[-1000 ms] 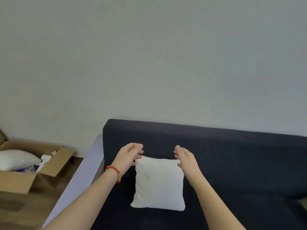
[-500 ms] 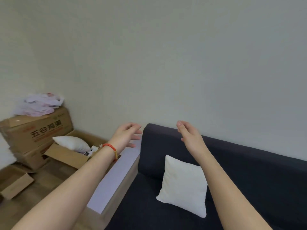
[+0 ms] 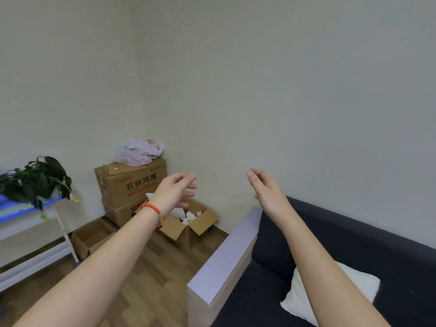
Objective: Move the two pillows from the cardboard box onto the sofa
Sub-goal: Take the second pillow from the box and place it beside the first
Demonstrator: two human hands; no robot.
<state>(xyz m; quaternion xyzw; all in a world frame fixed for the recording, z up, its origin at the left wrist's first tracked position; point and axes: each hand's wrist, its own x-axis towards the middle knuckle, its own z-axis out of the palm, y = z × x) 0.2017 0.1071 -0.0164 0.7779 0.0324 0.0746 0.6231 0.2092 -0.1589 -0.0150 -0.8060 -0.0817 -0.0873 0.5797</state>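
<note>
One white pillow (image 3: 358, 283) leans against the back of the dark sofa (image 3: 368, 239) at lower right, partly hidden by my right forearm. The open cardboard box (image 3: 199, 224) stands on the floor by the wall, left of the sofa's arm. My left hand (image 3: 175, 192), with a red bracelet on the wrist, hovers in front of the box and hides most of what lies in it; only white bits show. My right hand (image 3: 266, 187) is raised over the sofa's corner. Both hands hold nothing, fingers apart.
Two stacked cardboard boxes (image 3: 132, 185) with a plastic bag (image 3: 138, 151) on top stand behind the open box. A smaller open box (image 3: 90, 236) sits on the wood floor. A white shelf (image 3: 33, 232) with a plant (image 3: 35, 179) is at left. The sofa's pale armrest (image 3: 226, 258) lies between floor and seat.
My view has swung left from the sofa toward the boxes. Both hands have left the pillow on the sofa and now reach toward the open box.
</note>
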